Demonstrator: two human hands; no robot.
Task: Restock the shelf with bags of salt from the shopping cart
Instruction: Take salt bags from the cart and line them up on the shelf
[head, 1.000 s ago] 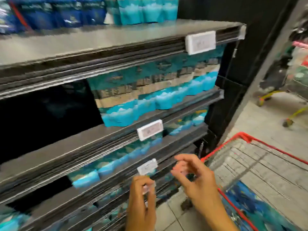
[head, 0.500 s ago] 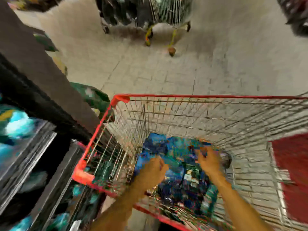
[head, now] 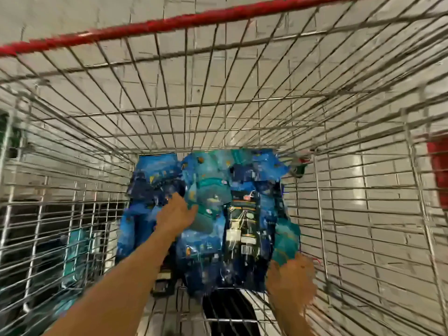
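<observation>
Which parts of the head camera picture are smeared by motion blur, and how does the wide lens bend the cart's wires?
In the head view, the right hand is heavily smeared at its edges; the left hand is sharper. The print on the salt bags breaks into blocky blur and is unreadable. The cart's red rim streaks, and the cart wires fan and bow outward.

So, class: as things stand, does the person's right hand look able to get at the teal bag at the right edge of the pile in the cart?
Probably yes. The right hand is already inside the shopping cart, against the teal bag, and nothing lies between them; blur hides any grip.
</observation>
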